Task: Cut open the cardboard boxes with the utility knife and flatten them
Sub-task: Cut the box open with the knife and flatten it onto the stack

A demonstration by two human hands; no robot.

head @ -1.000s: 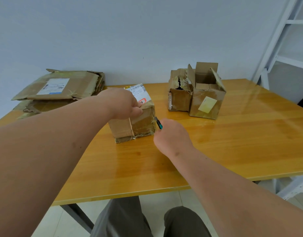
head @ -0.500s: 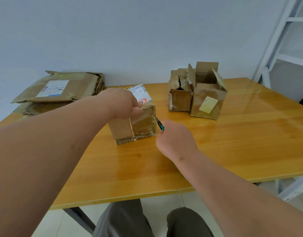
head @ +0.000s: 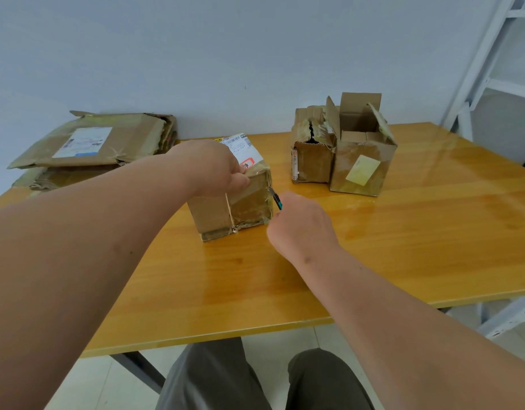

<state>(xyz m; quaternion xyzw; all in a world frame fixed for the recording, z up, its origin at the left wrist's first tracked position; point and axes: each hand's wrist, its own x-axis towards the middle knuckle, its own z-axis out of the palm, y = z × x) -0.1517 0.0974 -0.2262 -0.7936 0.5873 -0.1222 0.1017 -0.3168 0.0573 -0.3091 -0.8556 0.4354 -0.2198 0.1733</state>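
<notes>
Right hand (head: 299, 223), fist closed on utility knife (head: 275, 198), has drawn slightly back toward the desk's near edge; blade still at taped box (head: 234, 202) right corner. Left hand (head: 214, 167) keeps gripping box top. Cut likely progressing. Glossy wooden desk (head: 403, 247); flattened cardboard (head: 101, 140) beyond left hand, opened boxes (head: 344, 155) beyond right; pale wall.

- Bright, even, soft light; shadows faint.
- Pale glare streaks the glossy worktop (head: 433, 220) near its far right corner.
- Wide-angle bending at the edges; forearms loom large and slightly soft.
</notes>
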